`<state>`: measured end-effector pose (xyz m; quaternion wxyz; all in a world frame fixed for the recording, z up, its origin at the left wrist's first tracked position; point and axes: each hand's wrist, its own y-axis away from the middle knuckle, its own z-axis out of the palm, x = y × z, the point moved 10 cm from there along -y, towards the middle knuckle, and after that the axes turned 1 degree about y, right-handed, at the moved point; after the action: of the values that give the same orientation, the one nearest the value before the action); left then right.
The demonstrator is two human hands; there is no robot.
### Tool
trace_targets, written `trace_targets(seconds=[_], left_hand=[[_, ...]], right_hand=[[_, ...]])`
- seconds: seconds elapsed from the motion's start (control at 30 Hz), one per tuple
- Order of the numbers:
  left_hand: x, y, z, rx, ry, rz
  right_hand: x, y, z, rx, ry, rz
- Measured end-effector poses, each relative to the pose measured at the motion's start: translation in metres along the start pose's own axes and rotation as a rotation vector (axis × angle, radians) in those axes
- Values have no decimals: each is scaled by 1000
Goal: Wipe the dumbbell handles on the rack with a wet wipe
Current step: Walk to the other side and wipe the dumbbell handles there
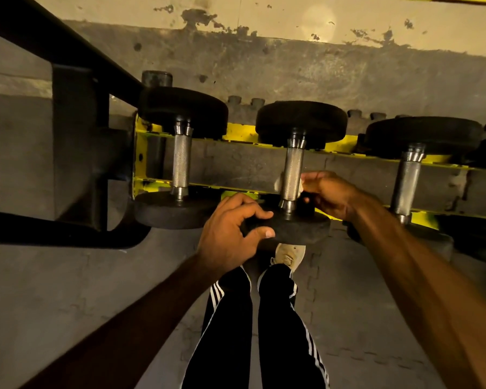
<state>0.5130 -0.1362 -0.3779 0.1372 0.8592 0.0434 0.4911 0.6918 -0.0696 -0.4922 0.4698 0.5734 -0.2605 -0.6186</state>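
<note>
Middle handle: the middle handle (292, 169) is a knurled steel bar with smooth collars at both ends. It lies across the rack between two black round weights. No grime or wet sheen can be made out in this dim light.
Wet wipe: the wet wipe (277, 184) is white and folded round the lower part of that bar. It shows on both sides, just above the near collar.
Right hand: the right hand (328, 195) pinches the wipe against the bar, with fingers and thumb closed round it.
Left hand: the left hand (227, 228) is curled over the edge of the near weight (298, 224), apparently steadying it.
Progress: probably mid-task, with this bar being wiped and its upper stretch bare of the wipe.
Left to do: the right handle (407, 183) likely remains. Whether the left handle (181, 161) is already wiped cannot be told.
Rack: the rack (239, 133) has yellow rails, chipped in places, and carries all three dumbbells side by side.
Surroundings: a grey tiled floor (68, 276) lies below, a stained wall (292, 66) stands behind, and a pale shoe (289, 255) is under the near weight.
</note>
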Motion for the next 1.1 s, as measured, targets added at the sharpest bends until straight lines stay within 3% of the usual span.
trace_targets(seconds=[0.07, 0.13, 0.2, 0.3, 0.37, 0.5, 0.57, 0.7, 0.83, 0.93, 1.0, 1.1], left_hand=[[-1, -1, -2, 9, 4, 7], [-4, -1, -2, 16, 5, 4], [-5, 1, -2, 23, 10, 1], [-6, 1, -2, 22, 11, -8], [-4, 0, -3, 27, 21, -3], [0, 1, -4, 27, 14, 7], [0, 0, -3, 31, 16, 7], [0, 1, -2, 44, 23, 4], [2, 3, -3, 44, 32, 1], [-1, 4, -10, 49, 14, 10], [-2, 2, -13, 47, -12, 10], [2, 1, 0, 31, 10, -5]], right_hand=[[-20, 4, -11, 221, -163, -140], [-38, 23, -14, 365, -99, -307], [-44, 45, -10, 405, 150, -407], [-37, 58, 5, 335, 506, -406], [-55, 61, 9, 358, 540, -510], [-97, 57, -4, 592, 416, -714], [-90, 56, 1, 534, 501, -741], [-54, 75, 35, 223, 960, -786], [-90, 83, 39, 305, 988, -935], [-114, 72, 77, 395, 1308, -1117], [-99, 57, 107, 239, 1646, -1036], [-74, 56, 109, 52, 1913, -726]])
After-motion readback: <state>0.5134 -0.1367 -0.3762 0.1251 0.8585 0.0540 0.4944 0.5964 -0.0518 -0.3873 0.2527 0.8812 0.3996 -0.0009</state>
